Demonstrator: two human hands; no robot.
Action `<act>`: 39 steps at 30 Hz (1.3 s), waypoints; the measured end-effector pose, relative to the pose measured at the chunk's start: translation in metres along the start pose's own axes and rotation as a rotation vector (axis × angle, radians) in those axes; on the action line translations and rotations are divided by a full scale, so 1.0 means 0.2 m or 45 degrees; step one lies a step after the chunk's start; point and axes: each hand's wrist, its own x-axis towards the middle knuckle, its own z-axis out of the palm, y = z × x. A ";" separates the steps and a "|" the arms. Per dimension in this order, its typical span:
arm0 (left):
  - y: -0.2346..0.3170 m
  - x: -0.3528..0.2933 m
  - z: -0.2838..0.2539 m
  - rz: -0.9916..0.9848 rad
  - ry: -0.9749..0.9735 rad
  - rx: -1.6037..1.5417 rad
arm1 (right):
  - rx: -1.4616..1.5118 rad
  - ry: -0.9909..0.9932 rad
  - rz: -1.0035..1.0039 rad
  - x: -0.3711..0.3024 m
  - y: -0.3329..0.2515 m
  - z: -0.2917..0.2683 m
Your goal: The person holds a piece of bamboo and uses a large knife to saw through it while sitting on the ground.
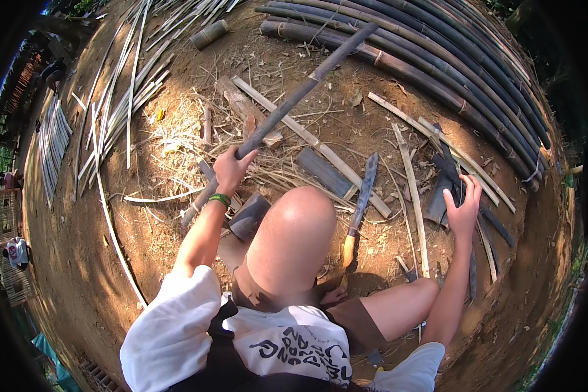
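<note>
Strips of thin, pale bamboo (54, 147) lie far left; our left hand (230, 171) grasps a long, dark, slanted bamboo pole (281, 112), which a slack hold could drop. Bare-bladed, wooden-handled machete (363, 196) nearby could cut us if we shift. Right hand (462, 209) at black, strap-like object (446, 166), grip unclear; stacked dark bamboo culms (398, 65) obstruct beyond.

Pole (292, 103): long, straight, slender, dark grey-brown, apparently bamboo, with a pale ring at a node in its upper half. Held aslant over the ground, running from lower left to upper right; upper end near the stacked dark culms. Course below the held part not clearly traceable.

Black object (445, 163): irregular, partly hidden, kind unclear. Located at right, over the pale split strips.
</note>
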 end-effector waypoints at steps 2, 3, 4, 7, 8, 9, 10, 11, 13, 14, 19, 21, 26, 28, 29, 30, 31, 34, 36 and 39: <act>-0.20 0.07 0.01 -0.152 0.074 0.112 | -0.047 -0.163 0.020 -0.07 0.11 0.08; -0.28 0.11 0.01 -0.281 0.003 0.131 | -0.075 -0.218 0.026 -0.10 0.15 0.11; -0.33 0.14 0.01 -0.339 0.028 0.134 | -0.041 -0.313 0.078 -0.13 0.18 0.12; -0.49 0.26 0.04 -0.439 0.052 0.192 | -0.017 -0.491 0.163 -0.20 0.25 0.11; -0.52 0.32 0.05 -0.468 0.033 0.216 | -0.037 -0.531 0.196 -0.22 0.27 0.10; -0.53 0.37 0.08 -0.497 0.010 0.235 | -0.063 -0.570 0.230 -0.25 0.30 0.07; -0.51 0.39 0.07 -0.478 0.047 0.232 | -0.084 -0.593 0.287 -0.27 0.33 0.05; -0.54 0.43 0.09 -0.457 0.079 0.241 | -0.109 -0.602 0.328 -0.30 0.36 0.03; -0.54 0.51 0.07 -0.502 0.062 0.257 | -0.144 -0.627 0.381 -0.35 0.42 -0.01; -0.55 0.55 0.04 -0.460 0.082 0.203 | -0.134 -0.609 0.444 -0.38 0.43 -0.03; -0.52 0.76 -0.01 -0.396 0.081 0.228 | -0.190 -0.538 0.682 -0.67 0.67 -0.14; -0.58 0.83 -0.04 -0.363 0.065 0.274 | -0.125 -0.548 0.888 -0.76 0.69 -0.15; -0.80 0.92 0.33 -0.066 -0.171 0.332 | -0.252 -0.615 1.178 -1.29 0.95 -0.23; -1.07 0.93 0.48 -0.035 -0.269 0.374 | -0.227 -0.679 1.178 -1.41 0.92 -0.16; -1.53 1.07 0.29 0.072 -0.104 0.224 | -0.019 -0.756 1.097 -1.33 1.03 0.08; -1.61 0.99 0.36 -0.010 -0.261 0.282 | -0.066 -0.785 1.004 -1.33 1.00 0.14; -1.57 0.99 0.47 -0.040 -0.445 0.315 | -0.057 -0.740 1.070 -1.53 1.03 0.06; -1.55 0.92 0.64 -0.041 -0.414 0.446 | -0.033 -0.675 1.085 -1.76 1.08 0.15; -1.35 0.89 0.63 -0.032 -0.347 0.536 | -0.125 -0.631 1.088 -1.88 0.95 0.27; -1.08 0.82 0.53 -0.222 -0.416 0.899 | -0.228 -0.638 0.968 -1.76 0.76 0.45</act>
